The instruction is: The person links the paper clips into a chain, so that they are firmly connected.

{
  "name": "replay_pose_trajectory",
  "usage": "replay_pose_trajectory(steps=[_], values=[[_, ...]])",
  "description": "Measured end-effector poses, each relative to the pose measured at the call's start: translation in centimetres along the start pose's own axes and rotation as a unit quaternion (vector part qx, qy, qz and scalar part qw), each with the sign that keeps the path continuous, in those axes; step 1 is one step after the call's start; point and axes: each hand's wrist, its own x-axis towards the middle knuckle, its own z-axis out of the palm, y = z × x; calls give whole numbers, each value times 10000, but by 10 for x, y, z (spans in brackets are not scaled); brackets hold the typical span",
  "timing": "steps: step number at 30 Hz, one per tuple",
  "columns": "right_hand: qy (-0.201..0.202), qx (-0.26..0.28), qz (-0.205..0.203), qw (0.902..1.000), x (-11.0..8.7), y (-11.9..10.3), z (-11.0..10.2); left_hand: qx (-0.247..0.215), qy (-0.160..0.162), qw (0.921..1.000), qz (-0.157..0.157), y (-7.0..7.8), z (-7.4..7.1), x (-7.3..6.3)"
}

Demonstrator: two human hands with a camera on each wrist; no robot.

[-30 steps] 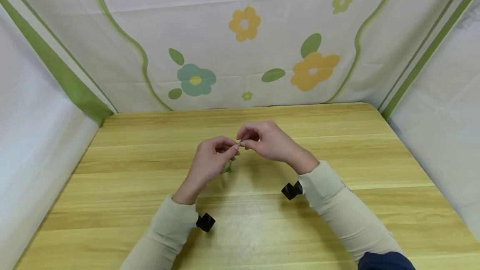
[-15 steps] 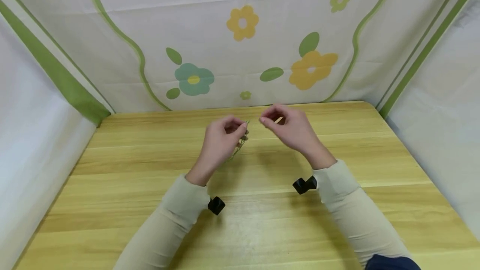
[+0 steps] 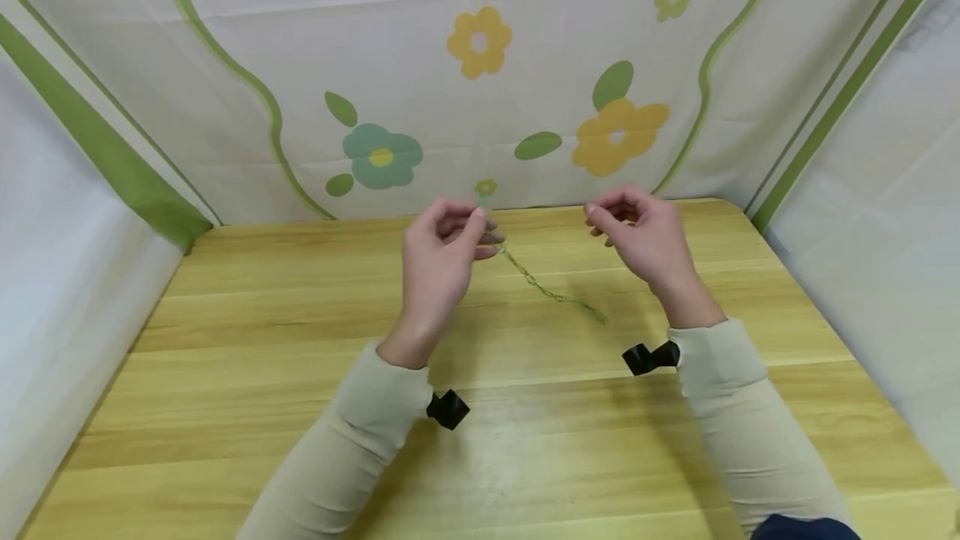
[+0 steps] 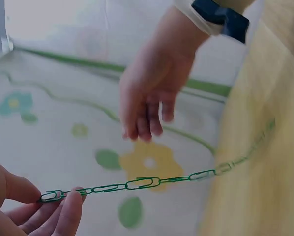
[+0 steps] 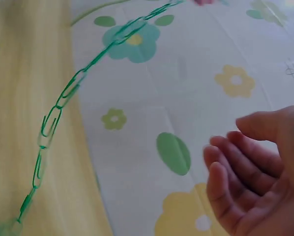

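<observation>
A chain of linked green paper clips (image 4: 143, 183) trails from my left hand (image 3: 442, 261). In the left wrist view, the thumb and fingers (image 4: 68, 211) pinch its end link. The rest swings out to the right over the table, its tail (image 3: 592, 311) low and blurred. My right hand (image 3: 637, 232) is raised at the far right of the chain, apart from it. Its fingers are loosely bent, and the right wrist view shows nothing between the thumb and fingers (image 5: 250, 177).
The wooden table (image 3: 300, 440) ends at a white curtain (image 3: 420, 65) printed with flowers. White cloth walls (image 3: 75, 173) stand at both sides. A black wrist camera (image 3: 450, 409) sticks out from the left cuff, and another black camera (image 3: 639, 359) from the right.
Both hands, first together at the chain, have parted and risen toward the back. The right hand let go and moved right; the chain swung out to the right from the left hand.
</observation>
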Motion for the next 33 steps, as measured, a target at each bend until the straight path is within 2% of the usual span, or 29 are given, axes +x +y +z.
replay_pose_trajectory(steps=[2,5,7,9,12,15,21,28,33], values=[[-435,-505,94,9977,-2,8,1,23,214,9985,-500,-19,-14,0],[-1259,-1222,80,9845,-8,22,8,52,490,9898,-1338,-49,-39,-2],[-1780,-1512,17,9723,-13,31,13,63,608,9829,-1737,-64,-55,-3],[-2223,-1647,22,9610,-20,39,19,41,693,9781,-1960,-74,-69,-4],[-2665,-1762,81,9475,-30,49,27,50,774,9757,-2049,-82,-83,-5],[-2763,-1867,48,9428,-36,55,35,46,866,9737,-2105,-84,-91,-6],[-2607,-2067,-228,9428,-40,55,45,17,1006,9694,-2238,-84,-97,-9],[-2587,-2088,-175,9430,-42,59,46,-54,1089,9694,-2200,-85,-103,-12],[-2718,-1966,-183,9419,-42,62,38,-190,1217,9695,-2120,-85,-109,-15]])
